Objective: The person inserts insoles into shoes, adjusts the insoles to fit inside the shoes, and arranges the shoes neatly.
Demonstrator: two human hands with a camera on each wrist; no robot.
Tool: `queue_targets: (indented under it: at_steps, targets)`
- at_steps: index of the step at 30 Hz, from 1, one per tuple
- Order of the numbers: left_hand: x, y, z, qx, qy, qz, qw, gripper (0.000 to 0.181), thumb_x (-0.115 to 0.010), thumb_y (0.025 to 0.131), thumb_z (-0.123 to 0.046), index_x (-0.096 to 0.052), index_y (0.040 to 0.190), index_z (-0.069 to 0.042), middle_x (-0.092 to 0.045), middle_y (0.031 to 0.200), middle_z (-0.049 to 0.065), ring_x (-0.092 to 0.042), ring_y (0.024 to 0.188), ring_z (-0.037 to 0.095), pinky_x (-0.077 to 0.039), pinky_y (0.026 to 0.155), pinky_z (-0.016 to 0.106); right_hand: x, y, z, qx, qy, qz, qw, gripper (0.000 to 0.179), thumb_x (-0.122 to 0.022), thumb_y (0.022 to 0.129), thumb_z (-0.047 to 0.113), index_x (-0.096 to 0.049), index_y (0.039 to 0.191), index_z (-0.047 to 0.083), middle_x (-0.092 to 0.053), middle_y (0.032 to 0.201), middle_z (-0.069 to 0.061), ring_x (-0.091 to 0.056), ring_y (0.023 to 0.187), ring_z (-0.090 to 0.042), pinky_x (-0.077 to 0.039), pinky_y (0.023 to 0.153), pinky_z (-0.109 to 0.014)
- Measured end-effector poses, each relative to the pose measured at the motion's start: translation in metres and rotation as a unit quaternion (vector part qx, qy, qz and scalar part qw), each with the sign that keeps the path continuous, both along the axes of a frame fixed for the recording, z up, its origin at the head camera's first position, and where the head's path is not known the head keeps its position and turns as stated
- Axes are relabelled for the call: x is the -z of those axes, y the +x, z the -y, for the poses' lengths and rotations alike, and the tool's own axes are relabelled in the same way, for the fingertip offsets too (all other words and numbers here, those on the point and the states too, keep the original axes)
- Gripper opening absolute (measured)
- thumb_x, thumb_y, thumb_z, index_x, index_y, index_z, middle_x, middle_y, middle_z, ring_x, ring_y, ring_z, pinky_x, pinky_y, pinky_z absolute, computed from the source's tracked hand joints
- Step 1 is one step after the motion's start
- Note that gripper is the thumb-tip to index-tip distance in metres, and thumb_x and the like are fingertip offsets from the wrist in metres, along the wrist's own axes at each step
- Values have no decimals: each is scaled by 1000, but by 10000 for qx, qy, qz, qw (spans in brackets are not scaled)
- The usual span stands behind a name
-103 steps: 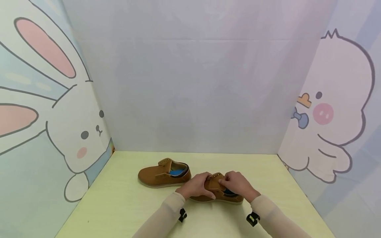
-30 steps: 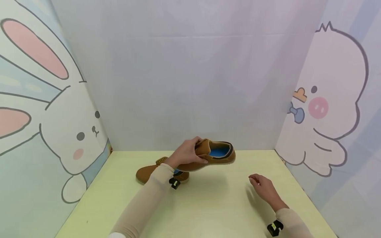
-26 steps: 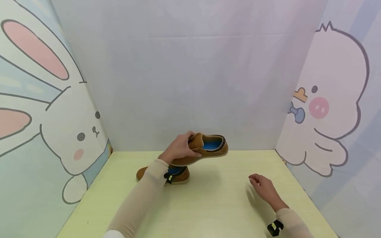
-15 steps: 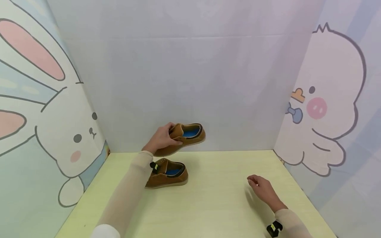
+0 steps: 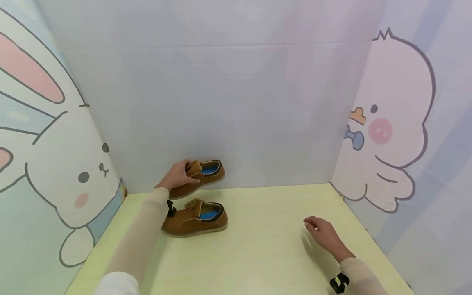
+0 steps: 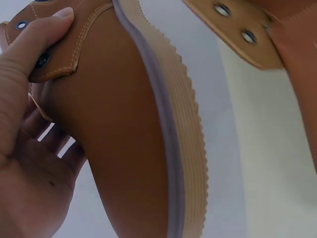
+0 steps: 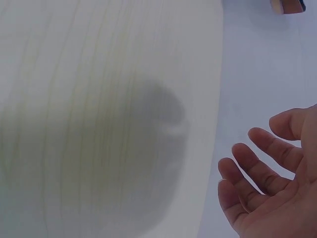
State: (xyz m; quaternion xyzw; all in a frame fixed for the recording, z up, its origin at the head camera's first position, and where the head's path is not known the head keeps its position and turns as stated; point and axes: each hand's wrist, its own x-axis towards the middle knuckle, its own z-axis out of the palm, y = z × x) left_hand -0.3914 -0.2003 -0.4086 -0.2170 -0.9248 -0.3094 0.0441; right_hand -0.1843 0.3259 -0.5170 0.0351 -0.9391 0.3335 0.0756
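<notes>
My left hand point(image 5: 176, 176) grips a brown lace-up shoe point(image 5: 206, 179) across its middle, the thumb point(image 6: 52, 25) on the eyelet flap and the fingers round the far side. That shoe is raised behind a second brown shoe point(image 5: 199, 224), its heel tipped up and its toe to the left. The second shoe rests on the table, toe left, blue insole showing; no lace shows in its eyelets. My right hand point(image 5: 324, 234) hovers over the right part of the table, fingers loosely curled, holding nothing, as the right wrist view point(image 7: 272, 178) shows too.
The pale yellow table point(image 5: 258, 246) ends at a grey back wall point(image 5: 236, 102). A left side panel carries a rabbit drawing point(image 5: 73, 176), and a right panel a chick drawing point(image 5: 391, 123). Both wrists wear small black devices, one of them a right wrist mount point(image 5: 339, 282).
Both hands were at the shoe on the table earlier. Since then my left hand has lifted it and carried it left, behind the other shoe. My right hand let go and moved right, staying nearly still lately.
</notes>
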Motion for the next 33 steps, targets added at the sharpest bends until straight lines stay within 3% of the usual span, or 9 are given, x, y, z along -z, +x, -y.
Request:
queue_targets:
  at_steps: [6, 15, 23, 33]
  targets:
    - [27, -4, 16, -66, -282, 332, 9990, 81, -90, 78, -37, -50, 137, 2, -61, 122, 20, -61, 107, 36, -51, 91, 55, 1, 3, 0, 17, 14, -121, 9999, 20, -61, 102, 10, -70, 117, 1, -71, 105, -9, -64, 96, -27, -53, 76, -41]
    - [60, -10, 24, 156, -437, 669, 9967, 87, -88, 81, -37, -44, 144, 5, -51, 139, 27, -51, 125, 46, -44, 102, 60, 7, 3, 2, 102, -20, 31, 9999, 20, -62, 102, 11, -70, 118, 2, -70, 107, -7, -64, 97, -26, -53, 78, -40]
    - [70, -13, 25, 304, -460, 723, 9959, 80, -89, 80, -32, -48, 140, 3, -56, 133, 24, -57, 117, 43, -47, 97, 59, 3, -2, 6, 29, -6, -142, 9999, 18, -62, 102, 11, -71, 116, 3, -71, 106, -7, -64, 96, -26, -53, 77, -40]
    - [87, -18, 29, 569, -481, 908, 9931, 70, -84, 86, -19, -46, 140, 4, -56, 133, 25, -57, 118, 42, -48, 97, 57, 6, -3, 8, 56, -26, 26, 10000, 17, -64, 101, 11, -71, 115, 3, -71, 106, -7, -64, 96, -25, -53, 78, -40]
